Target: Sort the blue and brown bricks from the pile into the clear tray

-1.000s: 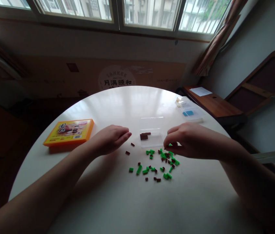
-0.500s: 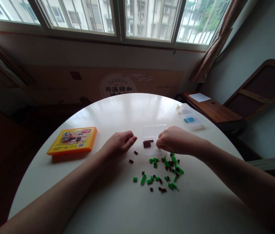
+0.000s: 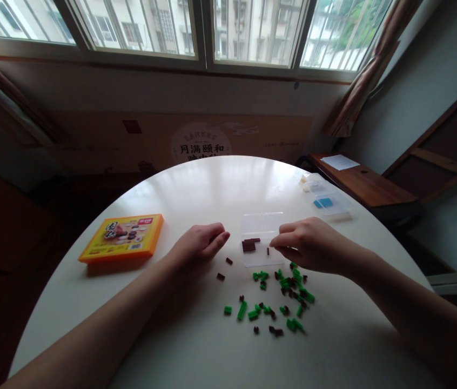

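My right hand (image 3: 303, 243) is over the right side of a clear plastic box (image 3: 264, 221), thumb and forefinger apart, with nothing seen between them. Just left of its fingertips a small dark brown brick (image 3: 268, 251) stands in the box. Farther left inside lie several more brown bricks (image 3: 248, 246), grouped side by side. My left hand (image 3: 202, 242) rests on the table left of the box, fingers curled in and thumb alongside; nothing shows in it. Two loose brown bricks, one nearer (image 3: 221, 276) and one farther (image 3: 229, 260), lie near it.
A loose spread of green and brown bricks (image 3: 267, 310) covers the white round table (image 3: 180, 351) in front of the box. On the left lies a yellow and orange game box (image 3: 123, 235). Clear containers (image 3: 329, 200) with blue pieces stand at the back right.
My right hand has parted its fingers and let go of a small brown brick, which now stands in the clear box. My left hand stays in place. The view has shifted slightly.
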A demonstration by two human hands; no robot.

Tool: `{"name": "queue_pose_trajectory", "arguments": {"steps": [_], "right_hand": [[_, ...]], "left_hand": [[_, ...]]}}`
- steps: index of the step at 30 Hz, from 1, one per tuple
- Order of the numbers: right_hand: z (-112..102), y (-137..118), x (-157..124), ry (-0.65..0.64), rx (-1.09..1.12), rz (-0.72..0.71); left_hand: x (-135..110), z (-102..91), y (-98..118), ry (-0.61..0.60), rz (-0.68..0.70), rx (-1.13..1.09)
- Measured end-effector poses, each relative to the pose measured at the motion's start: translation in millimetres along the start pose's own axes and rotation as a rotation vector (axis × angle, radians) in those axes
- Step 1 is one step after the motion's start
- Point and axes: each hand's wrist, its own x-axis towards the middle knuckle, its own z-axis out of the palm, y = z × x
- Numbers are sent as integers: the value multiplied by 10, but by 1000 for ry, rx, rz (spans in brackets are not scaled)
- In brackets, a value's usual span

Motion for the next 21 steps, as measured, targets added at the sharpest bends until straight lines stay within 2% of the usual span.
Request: {"name": "queue_pose_trajectory", "arguments": {"steps": [5, 15, 21], "right_hand": [[23, 27, -26, -57, 67, -11], [34, 51, 33, -106, 59, 6], [91, 46, 97, -81, 28, 23]], "left_hand": [[9, -29, 8, -41, -9, 7], [34, -35, -11, -79, -29, 1], [37, -53, 1, -89, -29, -1]]}}
